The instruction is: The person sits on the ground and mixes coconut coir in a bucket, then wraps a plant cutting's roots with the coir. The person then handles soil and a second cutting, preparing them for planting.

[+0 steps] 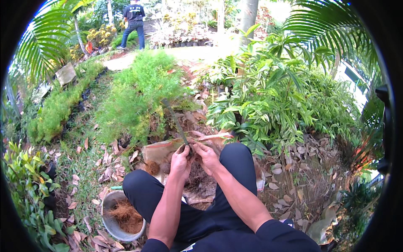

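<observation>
My left hand (181, 161) grips a thick greenish-brown plant stem (176, 121) near its lower end; the stem leans up and away from me. Against that same end, the thumb and fingers of my right hand (206, 157) are pinched together, with dark material partly hidden between both hands. Below them, between my knees, a heap of dark fibrous planting material (198, 178) lies on a flattened woven sack (157, 151). A round brown fibre ball (152, 168) rests on the sack by my left knee, with a thin stem rising from it.
Left of my leg stands a grey bucket (106, 206) holding loose brown coconut fibre (126, 215). Feathery green plants (138, 97) and a broad leafy shrub (270, 104) rise ahead. Dry leaves (107, 170) litter the sloping ground. A person (133, 22) stands far off, back turned.
</observation>
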### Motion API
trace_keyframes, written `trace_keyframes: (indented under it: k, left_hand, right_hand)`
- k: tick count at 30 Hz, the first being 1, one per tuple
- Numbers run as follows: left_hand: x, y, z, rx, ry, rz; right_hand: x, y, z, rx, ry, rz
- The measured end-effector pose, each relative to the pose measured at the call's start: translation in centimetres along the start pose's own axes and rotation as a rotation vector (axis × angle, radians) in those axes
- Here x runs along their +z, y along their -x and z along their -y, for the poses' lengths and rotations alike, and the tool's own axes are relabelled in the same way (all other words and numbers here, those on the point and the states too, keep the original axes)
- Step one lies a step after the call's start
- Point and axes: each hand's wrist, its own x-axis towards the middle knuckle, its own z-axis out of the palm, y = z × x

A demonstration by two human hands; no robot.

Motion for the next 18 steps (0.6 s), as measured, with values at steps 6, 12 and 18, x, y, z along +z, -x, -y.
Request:
trace_keyframes:
  k: [6,12,18]
  left_hand:
    - [-2.0,0.5,3.1,0.003,-0.085,-0.09]
    - [-4.6,0.0,5.1,0.013,-0.272,-0.081]
    - [-7.0,1.0,8.6,-0.182,-0.27,-0.256]
  right_hand:
    - [-0.5,1.5,-4.2,-0.179,0.23,-0.247]
    - [-2.0,1.9,-6.4,-0.389,0.638,-0.395]
    - [-3.1,4.5,-9.1,-0.323,1.151,-0.517]
